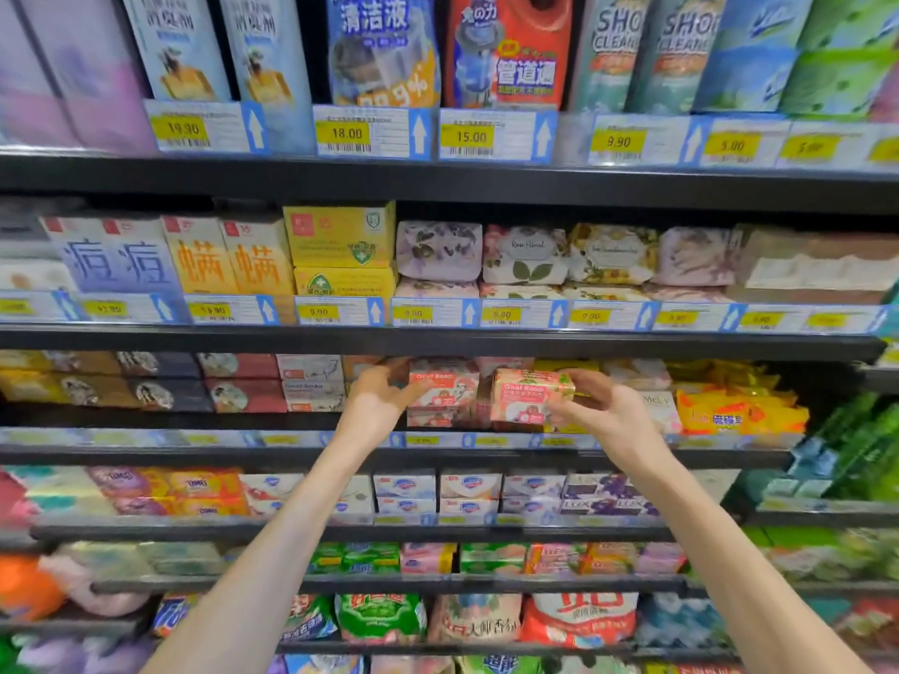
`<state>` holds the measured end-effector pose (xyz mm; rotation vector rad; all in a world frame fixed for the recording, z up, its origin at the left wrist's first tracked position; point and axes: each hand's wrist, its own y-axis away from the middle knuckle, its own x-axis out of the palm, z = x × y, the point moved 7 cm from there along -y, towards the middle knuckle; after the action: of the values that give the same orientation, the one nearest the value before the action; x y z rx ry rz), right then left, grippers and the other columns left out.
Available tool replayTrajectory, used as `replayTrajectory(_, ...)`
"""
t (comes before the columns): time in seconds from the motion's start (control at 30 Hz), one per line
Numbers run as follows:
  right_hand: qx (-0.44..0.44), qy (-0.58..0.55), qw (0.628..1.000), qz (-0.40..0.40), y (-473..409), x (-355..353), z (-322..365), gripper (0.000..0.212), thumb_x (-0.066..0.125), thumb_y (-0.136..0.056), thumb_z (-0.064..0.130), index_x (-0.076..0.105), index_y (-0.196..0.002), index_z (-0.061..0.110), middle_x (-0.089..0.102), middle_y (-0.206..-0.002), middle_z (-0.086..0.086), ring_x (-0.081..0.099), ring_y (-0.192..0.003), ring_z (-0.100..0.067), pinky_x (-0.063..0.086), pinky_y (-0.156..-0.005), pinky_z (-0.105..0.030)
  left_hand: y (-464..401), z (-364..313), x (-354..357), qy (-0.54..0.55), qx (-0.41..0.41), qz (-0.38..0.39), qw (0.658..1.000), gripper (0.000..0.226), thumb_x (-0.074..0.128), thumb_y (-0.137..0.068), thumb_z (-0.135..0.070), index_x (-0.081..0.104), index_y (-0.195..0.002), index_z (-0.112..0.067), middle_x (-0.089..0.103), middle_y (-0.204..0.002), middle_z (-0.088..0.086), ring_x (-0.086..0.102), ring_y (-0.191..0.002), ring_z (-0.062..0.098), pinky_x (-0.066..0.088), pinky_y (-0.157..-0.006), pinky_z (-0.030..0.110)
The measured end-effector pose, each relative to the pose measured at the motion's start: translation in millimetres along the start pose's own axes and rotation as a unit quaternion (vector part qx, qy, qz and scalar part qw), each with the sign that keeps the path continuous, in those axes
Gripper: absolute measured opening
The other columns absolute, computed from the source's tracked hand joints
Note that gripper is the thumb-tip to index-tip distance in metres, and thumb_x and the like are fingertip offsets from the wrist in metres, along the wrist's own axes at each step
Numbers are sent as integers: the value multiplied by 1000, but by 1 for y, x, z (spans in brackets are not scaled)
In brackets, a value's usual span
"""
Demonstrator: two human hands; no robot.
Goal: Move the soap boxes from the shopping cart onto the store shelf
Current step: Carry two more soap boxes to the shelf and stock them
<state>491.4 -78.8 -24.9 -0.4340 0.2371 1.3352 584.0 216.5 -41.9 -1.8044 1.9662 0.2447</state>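
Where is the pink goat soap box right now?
Head view, centre-right: the pink goat soap box is in the right hand, at the middle shelf, beside stacked goat soap boxes.

Held soap box [530, 396] right of shelved soap stack [443, 389].

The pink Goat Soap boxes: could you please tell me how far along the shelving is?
Done: at least one pink Goat Soap box already sits on the shelf, the left hand touching it. In hand: the right hand holds another Goat Soap box at the gap beside it, not yet set down. Left: the shopping cart is out of view, so the remaining count is unknown.
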Motion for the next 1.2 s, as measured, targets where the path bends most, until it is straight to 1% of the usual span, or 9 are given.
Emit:
replayTrajectory(0.1,4,-11,1000,2,-3,0,-2,78,78,-71,53,56,-137,17,66,-129,4,65,-114,-11,51,-99,-29,-1,4,5,-39,-2,-29,999,49,74,-88,-39,63,-129,-14,65,-111,0,62,-96,15,44,-82,26)
replayTrajectory(0.23,6,-23,1000,-14,-6,1,-4,70,79,-76,42,57,-136,15,66,-126,3,65,-112,-10,51,-93,-24,4,8,7,-69,33,-98,992,49,73,-88,-42,63,-128,-15,59,-117,1,69,-85,12,54,-77,24)
replayTrajectory(0.33,12,-27,999,-22,-8,2,-5,67,80,-77,40,58,-134,15,68,-123,2,66,-109,-13,54,-95,-31,6,12,8,-75,26,-132,988,37,70,-90,-42,60,-106,-11,62,-106,8,70,-87,20,60,-75,38)
replayTrajectory(0.5,18,-38,998,-47,-12,2,-6,54,80,-81,32,61,-130,16,67,-118,5,65,-107,-8,52,-74,-13,9,7,8,-92,47,-169,980,23,70,-93,-32,54,-89,-16,56,-95,5,67,-87,27,57,-73,47)
replayTrajectory(0.7,16,-44,997,-62,-17,4,-8,57,79,-82,28,58,-132,11,65,-122,1,63,-110,-14,53,-64,-9,6,8,8,-111,44,-185,975,20,65,-96,-27,62,-96,-7,50,-95,1,61,-88,26,54,-80,42)
replayTrajectory(0.77,14,-38,997,-61,-20,6,-9,57,79,-82,30,58,-133,13,65,-124,1,63,-110,-14,55,-67,-12,6,8,9,-116,35,-186,975,20,64,-97,-25,62,-96,-6,50,-96,1,58,-89,24,51,-80,40)
replayTrajectory(0.87,25,-26,998,-56,-26,10,-11,58,80,-82,34,59,-132,15,65,-124,5,64,-111,-13,57,-83,-25,6,11,9,-106,36,-191,975,18,64,-97,-26,61,-99,-9,50,-98,-1,59,-90,25,53,-80,40)
replayTrajectory(1.0,37,-12,998,-57,-33,18,-8,48,79,-83,33,64,-124,14,69,-113,6,66,-105,-16,54,-96,-38,9,10,7,-89,47,-197,975,15,65,-96,-22,62,-101,-8,49,-99,-1,59,-92,24,51,-81,38)
replayTrajectory(1.2,48,36,994,-90,-43,30,-7,48,78,-84,34,64,-123,12,67,-116,3,60,-106,-18,44,-93,-30,11,14,7,-65,60,-190,978,10,63,-97,-21,54,-95,-18,48,-98,-3,64,-92,26,55,-80,42)
